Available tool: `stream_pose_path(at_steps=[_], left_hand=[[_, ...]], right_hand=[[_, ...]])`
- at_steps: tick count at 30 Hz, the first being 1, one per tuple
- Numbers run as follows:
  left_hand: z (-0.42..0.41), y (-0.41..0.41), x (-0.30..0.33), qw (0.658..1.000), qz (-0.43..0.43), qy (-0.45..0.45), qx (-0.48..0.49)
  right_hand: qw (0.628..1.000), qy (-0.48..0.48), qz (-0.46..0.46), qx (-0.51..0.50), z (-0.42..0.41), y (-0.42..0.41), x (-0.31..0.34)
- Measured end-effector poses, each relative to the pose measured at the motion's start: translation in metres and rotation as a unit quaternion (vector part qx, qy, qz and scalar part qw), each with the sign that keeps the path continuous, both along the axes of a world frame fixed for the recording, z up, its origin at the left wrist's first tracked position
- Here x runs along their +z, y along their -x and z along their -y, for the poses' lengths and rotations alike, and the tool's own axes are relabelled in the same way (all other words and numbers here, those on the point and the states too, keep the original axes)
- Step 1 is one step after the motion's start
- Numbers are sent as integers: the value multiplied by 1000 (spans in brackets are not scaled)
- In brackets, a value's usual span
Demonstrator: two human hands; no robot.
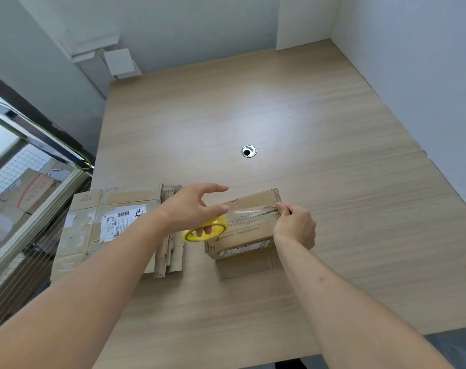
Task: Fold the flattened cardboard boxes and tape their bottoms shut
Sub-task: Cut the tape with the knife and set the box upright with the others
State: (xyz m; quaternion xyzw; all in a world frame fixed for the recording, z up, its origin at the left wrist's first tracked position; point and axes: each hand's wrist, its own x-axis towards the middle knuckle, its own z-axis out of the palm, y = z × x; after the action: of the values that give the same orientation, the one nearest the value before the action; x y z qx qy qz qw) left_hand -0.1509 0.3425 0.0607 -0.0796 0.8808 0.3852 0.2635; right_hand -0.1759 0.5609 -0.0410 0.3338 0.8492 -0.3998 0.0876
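A small folded cardboard box (243, 227) stands on a light wooden table (279, 115), near the front and a little right of centre. Its taped side faces up, and a strip of clear tape (250, 211) runs along the seam between its closed flaps.

The right hand (295, 226) is at the box's right end. Its thumb and forefinger pinch the free end of the tape against the top right corner, with the other fingers curled below against the box's side.

The left hand (193, 209) hovers over the box's left end. It carries a yellow tape roll (205, 230), with fingers passing through the roll's core; the thumb and forefinger are stretched out above the box and apart from each other. The roll sits just beside the box's left edge, and the tape stretches from it across the top to the right hand.

To the left of the box, a stack of flattened cardboard boxes (98, 227) lies on the table; the top one bears a white shipping label (122, 225). Further back, a round metal cable hole (249, 151) is set in the tabletop.
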Motion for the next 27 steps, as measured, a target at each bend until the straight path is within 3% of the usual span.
stream_pose_path(at_steps=[4,9,23,27], left_hand=[[23,-12,-2,1000,-3,-23,-15],[40,-20,-21,1000,-3,23,4],[48,-28,-73,999,13,31,28],[49,-28,-89,998,48,2,46]], right_hand=[[1000,-14,-6,1,1,1,0],[1000,-24,-18,-2,7,-1,-1],[999,-26,-23,-27,9,2,-5],[998,-47,-27,-8,9,1,-7]])
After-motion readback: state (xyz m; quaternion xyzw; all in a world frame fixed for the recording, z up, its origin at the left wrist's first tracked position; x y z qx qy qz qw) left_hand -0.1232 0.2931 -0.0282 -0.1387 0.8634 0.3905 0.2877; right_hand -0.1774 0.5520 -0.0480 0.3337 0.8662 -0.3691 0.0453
